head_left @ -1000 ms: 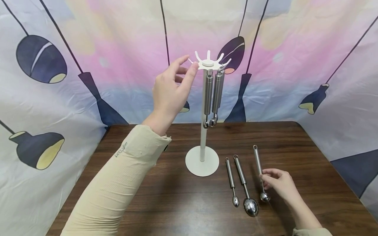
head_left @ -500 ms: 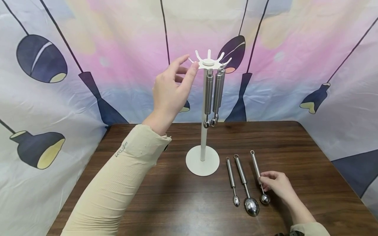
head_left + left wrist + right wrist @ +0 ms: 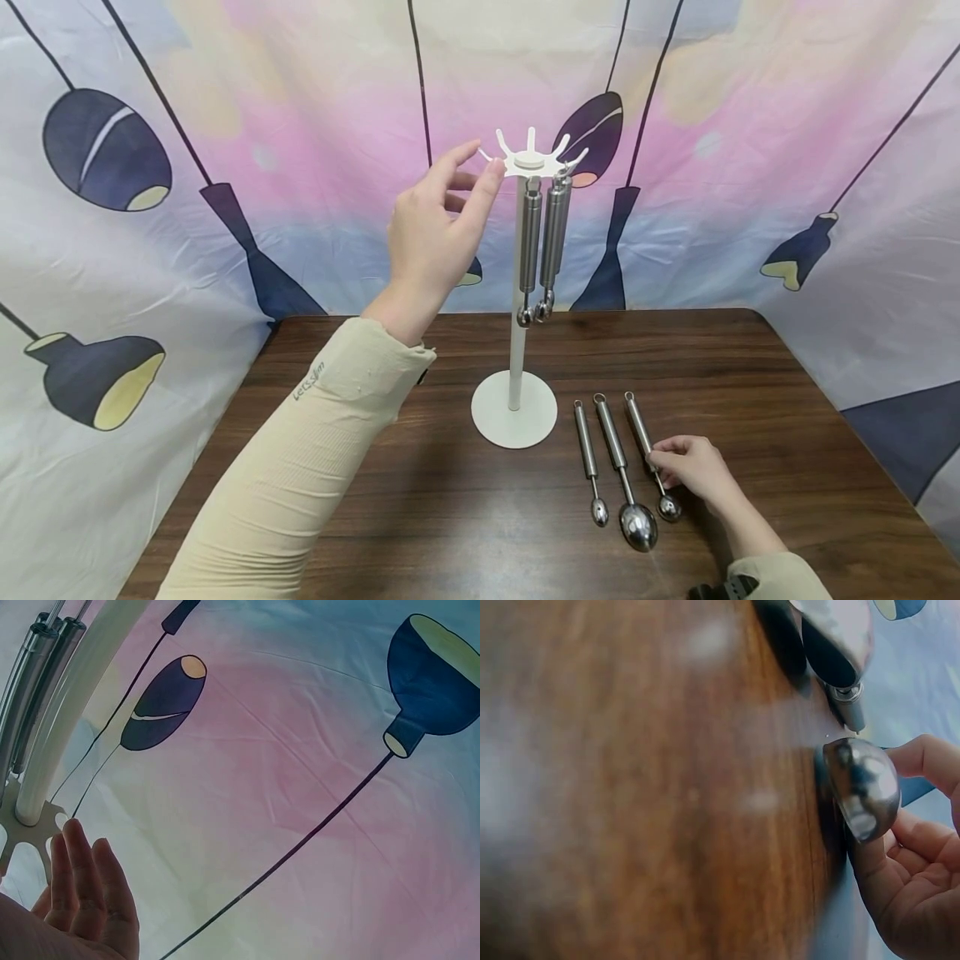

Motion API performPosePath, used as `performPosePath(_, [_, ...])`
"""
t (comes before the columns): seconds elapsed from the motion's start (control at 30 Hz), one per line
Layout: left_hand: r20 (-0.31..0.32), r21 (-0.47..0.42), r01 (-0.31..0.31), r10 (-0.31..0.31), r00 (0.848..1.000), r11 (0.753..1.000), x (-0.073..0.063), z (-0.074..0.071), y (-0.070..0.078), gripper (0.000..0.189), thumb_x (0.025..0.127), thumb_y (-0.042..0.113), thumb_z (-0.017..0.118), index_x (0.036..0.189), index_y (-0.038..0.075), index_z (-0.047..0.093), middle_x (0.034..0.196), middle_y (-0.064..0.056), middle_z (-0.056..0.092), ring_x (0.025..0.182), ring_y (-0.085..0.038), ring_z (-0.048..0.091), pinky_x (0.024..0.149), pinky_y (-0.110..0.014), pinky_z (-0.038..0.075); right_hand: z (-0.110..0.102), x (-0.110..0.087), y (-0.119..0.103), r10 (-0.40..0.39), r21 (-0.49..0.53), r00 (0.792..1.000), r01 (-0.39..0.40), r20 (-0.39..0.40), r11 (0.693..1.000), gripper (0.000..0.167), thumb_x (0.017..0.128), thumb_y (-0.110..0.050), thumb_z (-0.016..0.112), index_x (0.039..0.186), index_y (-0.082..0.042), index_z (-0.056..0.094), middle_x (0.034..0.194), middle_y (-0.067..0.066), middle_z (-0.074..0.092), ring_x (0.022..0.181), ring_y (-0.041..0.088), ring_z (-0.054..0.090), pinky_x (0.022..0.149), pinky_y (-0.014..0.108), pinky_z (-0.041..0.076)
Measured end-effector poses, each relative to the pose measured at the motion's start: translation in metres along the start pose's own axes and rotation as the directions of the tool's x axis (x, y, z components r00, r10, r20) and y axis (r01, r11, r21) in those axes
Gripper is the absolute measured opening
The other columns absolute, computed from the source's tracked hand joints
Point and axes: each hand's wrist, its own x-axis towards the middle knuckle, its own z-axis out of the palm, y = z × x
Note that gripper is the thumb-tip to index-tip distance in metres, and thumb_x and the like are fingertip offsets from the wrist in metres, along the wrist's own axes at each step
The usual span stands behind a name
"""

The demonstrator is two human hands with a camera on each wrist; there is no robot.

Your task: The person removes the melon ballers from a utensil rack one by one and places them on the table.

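In the head view, my left hand (image 3: 435, 225) holds the edge of a white hook rack (image 3: 529, 160) between thumb and forefinger, high above the table. Two steel-handled scoops (image 3: 530, 237) hang from its right-hand hooks, bowls down. Low on the right, my right hand (image 3: 693, 468) pinches a steel melon baller (image 3: 670, 507) near the lower end of its handle; the baller lies slanted, ring end pointing away. To its left lie a large oval-bowled scoop (image 3: 637, 527) and a small melon baller (image 3: 584, 446). The right wrist view shows the held baller's domed bowl (image 3: 870, 787) beside the fingers.
The rack's round white base (image 3: 514, 429) stands on a dark wooden table (image 3: 420, 517). A printed cloth (image 3: 315, 125) with lamp drawings hangs behind the table and at both sides. The left forearm reaches across the table's left part.
My right hand has slid the melon baller leftward, closer to the large scoop, and its ring end has swung left and nearer. The left hand stays at the rack.
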Motion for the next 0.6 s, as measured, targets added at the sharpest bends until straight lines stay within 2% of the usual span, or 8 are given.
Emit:
performPosePath(0.37, [-0.001, -0.005, 0.001, -0.001, 1.000, 1.000, -0.0001, 0.0001, -0.0004, 0.046, 0.096, 0.052, 0.055, 0.136, 0.030, 0.061, 0.109, 0.002, 0.075, 0.087, -0.010, 0.072, 0.081, -0.034, 0.053, 0.0027, 0.0026, -0.0072, 0.061, -0.064, 0.998, -0.060, 0.016, 0.996, 0.025, 0.085, -0.010, 0.068, 0.096, 0.012, 0.067, 0.067, 0.005, 0.064, 0.055, 0.013, 0.062, 0.053, 0.028, 0.056])
performPosePath(0.6, [-0.003, -0.003, 0.000, 0.000, 1.000, 1.000, -0.0004, 0.0003, -0.0007, 0.046, 0.096, 0.052, 0.055, 0.136, 0.030, 0.061, 0.109, 0.002, 0.075, 0.087, -0.010, 0.072, 0.080, -0.034, 0.052, 0.0052, 0.0017, -0.0075, 0.081, -0.071, 0.997, -0.081, -0.007, 0.994, 0.025, 0.084, -0.011, 0.069, 0.096, 0.011, 0.066, 0.067, 0.007, 0.065, 0.053, 0.013, 0.062, 0.052, 0.029, 0.056])
